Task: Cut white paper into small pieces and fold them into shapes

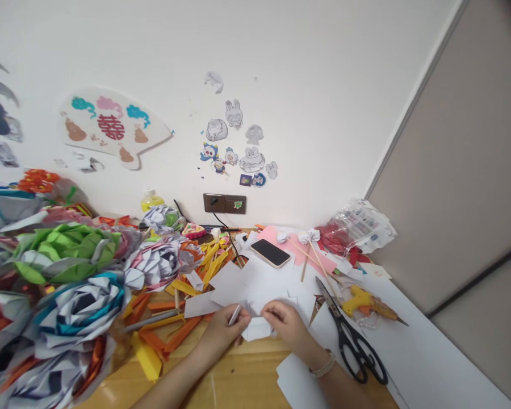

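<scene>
The left hand and right hand pinch narrowly at opposite sides of a folded white paper, just above the wooden table; the left also holds a slim white stick. Shaping a fold seems the step in hand, calling for even fingertip pressure. From the paper, scissors lie at three o'clock; at eleven, a bottle holds something yellow; toward two, a plastic bag's contents are unclear.

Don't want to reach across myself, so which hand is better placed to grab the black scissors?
Your right hand, I'd judge: the black scissors lie close by on its side. Your left hand is farther away, across the folded white paper.
</scene>
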{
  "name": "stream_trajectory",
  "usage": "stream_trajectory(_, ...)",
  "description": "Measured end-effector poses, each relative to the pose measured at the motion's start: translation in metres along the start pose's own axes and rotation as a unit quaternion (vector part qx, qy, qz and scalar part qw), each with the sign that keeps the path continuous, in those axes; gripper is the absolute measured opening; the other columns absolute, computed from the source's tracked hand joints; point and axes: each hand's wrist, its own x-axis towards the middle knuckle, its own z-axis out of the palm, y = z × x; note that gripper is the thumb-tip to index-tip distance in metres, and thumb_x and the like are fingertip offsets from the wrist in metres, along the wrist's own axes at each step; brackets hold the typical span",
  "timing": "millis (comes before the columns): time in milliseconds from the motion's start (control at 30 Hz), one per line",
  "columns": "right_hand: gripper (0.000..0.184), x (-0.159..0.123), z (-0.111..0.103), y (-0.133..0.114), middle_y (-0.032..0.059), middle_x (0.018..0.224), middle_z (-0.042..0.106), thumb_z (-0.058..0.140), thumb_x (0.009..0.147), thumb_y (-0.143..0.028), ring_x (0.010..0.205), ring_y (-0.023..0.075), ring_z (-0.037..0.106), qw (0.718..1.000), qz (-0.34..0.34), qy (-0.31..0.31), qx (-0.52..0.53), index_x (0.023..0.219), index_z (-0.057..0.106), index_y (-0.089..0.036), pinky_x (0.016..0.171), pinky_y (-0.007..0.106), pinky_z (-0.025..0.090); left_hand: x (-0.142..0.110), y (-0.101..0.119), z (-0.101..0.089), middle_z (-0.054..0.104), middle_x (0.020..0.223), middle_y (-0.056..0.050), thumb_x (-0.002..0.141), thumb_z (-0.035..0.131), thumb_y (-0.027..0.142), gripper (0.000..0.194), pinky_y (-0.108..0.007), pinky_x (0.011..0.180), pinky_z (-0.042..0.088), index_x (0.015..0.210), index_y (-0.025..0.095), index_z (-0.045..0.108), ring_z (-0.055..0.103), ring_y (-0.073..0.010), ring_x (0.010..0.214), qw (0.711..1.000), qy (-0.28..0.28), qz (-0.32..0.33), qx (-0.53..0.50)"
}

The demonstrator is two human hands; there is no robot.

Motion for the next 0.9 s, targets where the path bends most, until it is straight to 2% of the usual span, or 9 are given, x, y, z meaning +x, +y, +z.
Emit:
stream_trajectory(200,0.014,0.001,0.001,0.003,0.001,0.07,0.057,0.049,0.08,-0.025,0.063,0.014,0.05,0.998,-0.022,0.017,-0.049,0.08,0.061,-0.017,0.057,0.023,0.038,-0.002,0.002,0.001,0.044,0.047,0.008,0.067,0.055,0.045,0.028,-0.021,0.044,0.031,0.064,0.017,0.05,0.041,-0.0083,0.04,1.0,-0.001,0.005,-0.001)
stream_trajectory(433,0.016,0.0,0.003,-0.004,0.0025,0.071,0.06,0.047,0.078,-0.026,0.063,0.0155,0.054,0.998,-0.029,0.031,-0.052,0.08,0.06,-0.017,0.057,0.024,0.042,0.001,-0.008,0.003,0.043,0.047,0.008,0.07,0.051,0.046,0.029,-0.021,0.043,0.031,0.065,0.018,0.047,0.042,-0.0091,0.039,0.999,0.009,0.033,0.033)
stream_trajectory(600,0.022,-0.003,0.001,-0.003,0.0055,0.075,0.063,0.045,0.082,-0.032,0.069,0.0188,0.058,0.99,-0.057,0.061,-0.11,0.083,0.06,-0.016,0.062,0.027,0.045,-0.001,-0.008,0.007,0.042,0.047,0.007,0.074,0.046,0.036,0.021,-0.021,0.046,0.032,0.063,0.019,0.047,0.042,-0.0104,0.044,0.993,0.042,0.066,0.087)
stream_trajectory(700,0.027,-0.003,-0.014,-0.007,0.0081,0.082,0.064,0.042,0.083,-0.037,0.076,0.0207,0.06,0.98,-0.067,0.099,-0.156,0.088,0.059,-0.017,0.07,0.031,0.047,-0.003,-0.007,0.006,0.049,0.055,0.005,0.074,0.047,0.028,0.017,-0.022,0.054,0.033,0.06,0.018,0.048,0.047,-0.0122,0.057,0.982,0.083,0.092,0.141)
stream_trajectory(767,0.031,-0.005,-0.034,-0.015,0.0107,0.09,0.064,0.042,0.08,-0.042,0.081,0.023,0.06,0.961,-0.06,0.152,-0.223,0.089,0.059,-0.017,0.076,0.035,0.047,-0.004,-0.007,0.004,0.053,0.061,0.003,0.074,0.047,0.025,0.016,-0.023,0.057,0.033,0.062,0.018,0.051,0.048,-0.0136,0.063,0.973,0.111,0.098,0.176)
stream_trajectory(833,0.037,-0.01,-0.06,-0.024,0.0115,0.092,0.065,0.039,0.078,-0.046,0.08,0.0249,0.06,0.936,-0.01,0.197,-0.291,0.089,0.058,-0.017,0.075,0.038,0.047,-0.006,-0.01,0.003,0.058,0.067,0.001,0.077,0.046,0.027,0.016,-0.024,0.06,0.034,0.068,0.018,0.055,0.051,-0.0147,0.066,0.965,0.135,0.099,0.202)
stream_trajectory(900,0.037,-0.024,-0.088,-0.026,0.0124,0.088,0.065,0.038,0.073,-0.048,0.082,0.0273,0.061,0.916,0.034,0.204,-0.344,0.083,0.058,-0.018,0.074,0.039,0.047,-0.008,-0.013,0.003,0.062,0.075,-0.001,0.08,0.045,0.031,0.019,-0.024,0.062,0.036,0.076,0.018,0.058,0.053,-0.016,0.071,0.958,0.153,0.107,0.22)
